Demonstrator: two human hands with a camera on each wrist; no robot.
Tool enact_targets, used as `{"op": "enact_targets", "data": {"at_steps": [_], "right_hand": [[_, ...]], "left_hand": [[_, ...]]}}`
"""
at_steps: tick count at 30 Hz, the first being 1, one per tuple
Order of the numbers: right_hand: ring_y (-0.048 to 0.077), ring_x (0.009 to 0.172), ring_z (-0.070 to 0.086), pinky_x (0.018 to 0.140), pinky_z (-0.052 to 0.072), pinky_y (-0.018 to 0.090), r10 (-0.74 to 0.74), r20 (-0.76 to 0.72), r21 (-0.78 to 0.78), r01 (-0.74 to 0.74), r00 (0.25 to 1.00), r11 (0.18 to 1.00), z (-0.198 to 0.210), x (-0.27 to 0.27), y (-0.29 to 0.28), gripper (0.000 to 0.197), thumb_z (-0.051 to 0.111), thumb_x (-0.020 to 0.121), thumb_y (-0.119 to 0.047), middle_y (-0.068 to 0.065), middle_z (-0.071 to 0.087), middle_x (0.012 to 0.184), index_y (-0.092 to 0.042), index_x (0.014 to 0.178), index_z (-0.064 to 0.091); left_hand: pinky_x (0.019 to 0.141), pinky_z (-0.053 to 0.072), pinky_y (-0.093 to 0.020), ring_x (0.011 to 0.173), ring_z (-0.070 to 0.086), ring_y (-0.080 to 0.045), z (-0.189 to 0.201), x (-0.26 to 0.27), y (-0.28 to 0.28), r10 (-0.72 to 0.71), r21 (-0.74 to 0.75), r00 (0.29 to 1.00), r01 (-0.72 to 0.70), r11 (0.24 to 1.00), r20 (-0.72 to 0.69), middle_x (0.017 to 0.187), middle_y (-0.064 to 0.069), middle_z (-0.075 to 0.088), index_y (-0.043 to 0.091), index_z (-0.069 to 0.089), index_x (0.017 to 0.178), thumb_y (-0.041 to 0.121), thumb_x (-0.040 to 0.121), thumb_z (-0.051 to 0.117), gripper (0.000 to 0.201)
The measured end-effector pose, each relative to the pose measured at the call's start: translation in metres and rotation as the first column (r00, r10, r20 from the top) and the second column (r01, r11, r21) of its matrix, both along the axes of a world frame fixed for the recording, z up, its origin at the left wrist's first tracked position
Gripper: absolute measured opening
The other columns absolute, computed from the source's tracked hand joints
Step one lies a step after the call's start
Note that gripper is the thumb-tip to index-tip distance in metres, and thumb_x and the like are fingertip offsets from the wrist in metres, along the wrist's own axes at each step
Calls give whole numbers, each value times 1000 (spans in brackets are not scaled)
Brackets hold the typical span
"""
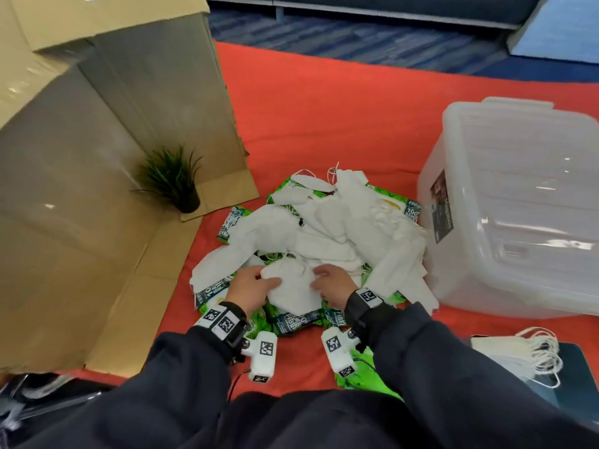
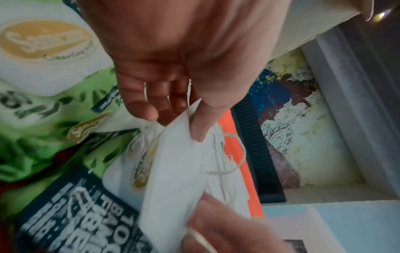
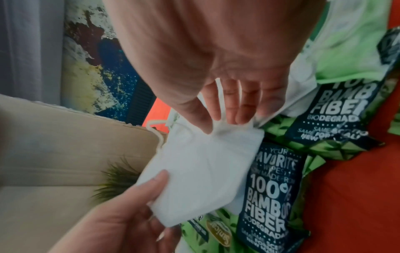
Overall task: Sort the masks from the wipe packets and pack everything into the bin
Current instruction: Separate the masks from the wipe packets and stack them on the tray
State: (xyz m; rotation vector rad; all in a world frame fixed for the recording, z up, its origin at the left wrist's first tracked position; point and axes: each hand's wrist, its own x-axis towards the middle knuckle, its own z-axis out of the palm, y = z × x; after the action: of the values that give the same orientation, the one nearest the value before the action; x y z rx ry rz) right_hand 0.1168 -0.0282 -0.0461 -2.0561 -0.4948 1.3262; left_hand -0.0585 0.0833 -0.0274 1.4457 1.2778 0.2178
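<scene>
A heap of white masks (image 1: 327,228) lies mixed with green wipe packets (image 1: 290,322) on a red cloth. At its near edge both hands hold one white mask (image 1: 291,286). My left hand (image 1: 262,281) pinches its left edge; the left wrist view shows thumb and fingers closed on the mask (image 2: 177,179). My right hand (image 1: 319,280) pinches the opposite edge, fingers gathered on the mask (image 3: 201,167) by its ear loop. Wipe packets (image 3: 272,196) lie just under the mask. The clear plastic bin (image 1: 518,222) stands to the right of the heap.
A big cardboard box (image 1: 97,157) walls off the left side, with a small potted plant (image 1: 171,186) at its foot. A separate stack of masks (image 1: 518,351) rests on a dark board (image 1: 573,384) at the near right. Blue carpet lies beyond the cloth.
</scene>
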Motion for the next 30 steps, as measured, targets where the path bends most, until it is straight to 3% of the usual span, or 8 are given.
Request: {"op": "enact_targets", "data": {"at_steps": [2, 8, 12, 16, 20, 23, 26, 30], "right_hand": [[22, 99, 62, 73, 51, 25, 26, 36, -3, -26, 999, 1000, -4, -4, -1, 50, 80, 81, -8, 10, 64, 119, -13, 128, 64], [13, 65, 53, 48, 37, 23, -194, -235, 121, 226, 953, 967, 23, -12, -8, 26, 76, 89, -31, 4, 64, 88, -20, 111, 69], [25, 69, 61, 53, 47, 29, -394, -427, 4, 438, 814, 899, 38, 3, -27, 42, 60, 95, -58, 12, 68, 106, -27, 123, 57], [28, 67, 67, 51, 54, 33, -418, -574, -15, 501, 704, 865, 39, 16, -45, 58, 56, 92, -68, 20, 72, 98, -23, 129, 56], [42, 110, 68, 78, 60, 59, -450, -603, 4, 567, 659, 824, 46, 25, -56, 58, 68, 88, -63, 18, 71, 121, -15, 122, 68], [33, 99, 72, 90, 55, 54, -465, -474, 135, 584, 748, 800, 49, 37, -70, 25, 72, 91, -13, 21, 68, 121, -15, 116, 71], [30, 96, 70, 87, 56, 46, -546, -232, 279, 593, 805, 755, 55, 47, -90, 49, 63, 90, 9, 18, 70, 115, -23, 127, 61], [35, 105, 71, 87, 60, 42, -556, -258, 296, 613, 790, 733, 69, 52, -108, 45, 68, 88, 6, 21, 73, 113, -9, 130, 62]], "left_hand": [[73, 55, -36, 81, 70, -22, 4, -8, 13, 68, 12, 997, -69, 998, 26, 88, -3, 78, 17, 79, 92, 20, 85, 79, 8], [52, 48, -22, 71, 66, -13, 30, -26, 35, 3, -122, 984, 20, 992, 178, 93, -5, 74, 12, 74, 112, 6, 98, 64, 18], [75, 59, -29, 95, 74, -18, 41, -21, 27, -129, -214, 952, 192, 958, 277, 105, -6, 79, 15, 74, 114, 0, 97, 62, 25], [89, 54, -24, 102, 70, -10, 47, -5, 16, -374, -3, 895, 386, 922, 244, 107, 4, 78, 17, 74, 115, 3, 96, 65, 25], [85, 38, -5, 97, 56, 10, 58, 14, 1, -772, 393, 635, 715, 578, -20, 109, 20, 64, 30, 76, 120, 9, 95, 67, 34], [82, 33, -5, 97, 52, 7, 62, 18, 1, -866, 496, 461, 808, 318, -195, 104, 20, 56, 36, 71, 127, 8, 95, 62, 44], [79, 43, -25, 100, 60, -12, 67, 15, 24, -772, 577, 546, 762, 295, -327, 100, 14, 60, 35, 71, 125, 18, 97, 55, 36], [81, 50, -35, 98, 62, -16, 87, 12, 39, -575, 734, 804, 482, 478, -153, 102, 8, 64, 29, 73, 123, 26, 96, 49, 36]]}}
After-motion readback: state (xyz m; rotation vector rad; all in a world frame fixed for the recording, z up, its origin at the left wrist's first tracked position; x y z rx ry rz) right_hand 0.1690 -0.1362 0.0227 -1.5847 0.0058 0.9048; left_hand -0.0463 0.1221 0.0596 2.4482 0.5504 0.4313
